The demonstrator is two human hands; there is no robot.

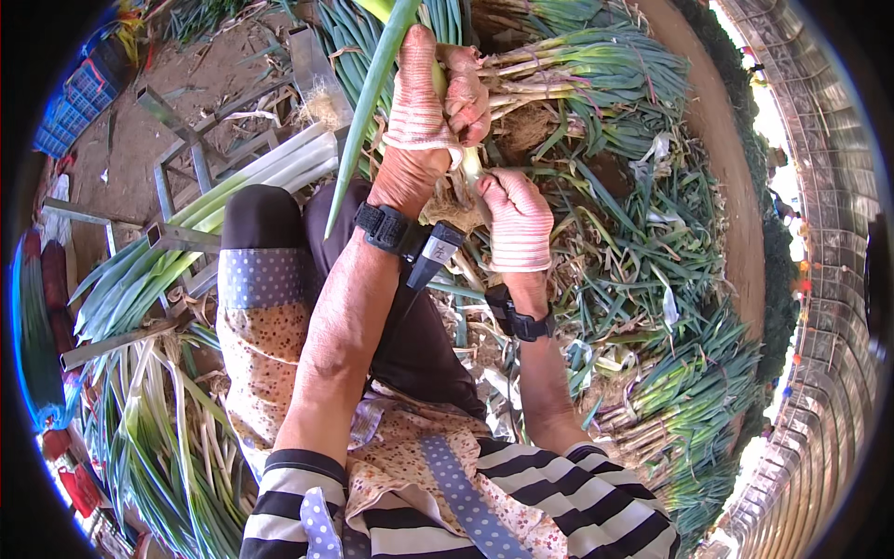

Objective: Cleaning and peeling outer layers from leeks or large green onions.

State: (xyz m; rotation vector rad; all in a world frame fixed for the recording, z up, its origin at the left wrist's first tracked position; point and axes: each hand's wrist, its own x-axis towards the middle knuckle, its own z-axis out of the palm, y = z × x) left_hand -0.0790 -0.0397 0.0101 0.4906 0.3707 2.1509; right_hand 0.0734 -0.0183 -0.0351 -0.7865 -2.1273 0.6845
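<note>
My left hand (422, 115), in a pink-and-white striped glove, grips a large green onion (472, 164) near the top middle. One long green leaf hangs down to the left of the wrist. My right hand (518, 216), in a matching glove, is just below, its thumb and fingertips pinched at the pale lower end of the stalk by the roots. Whether it also holds a small tool cannot be told. Several trimmed green onions (258, 171) with white stems lie across a metal frame (185, 239) left of my knees.
Tied bundles of green onions (573, 73) lie at the upper right, more bundles (670, 412) at the lower right. Loose leaves and trimmings (628, 244) cover the ground between them. Untrimmed-looking onions (167, 433) lie at the lower left. A blue plastic crate (80, 98) stands at the upper left.
</note>
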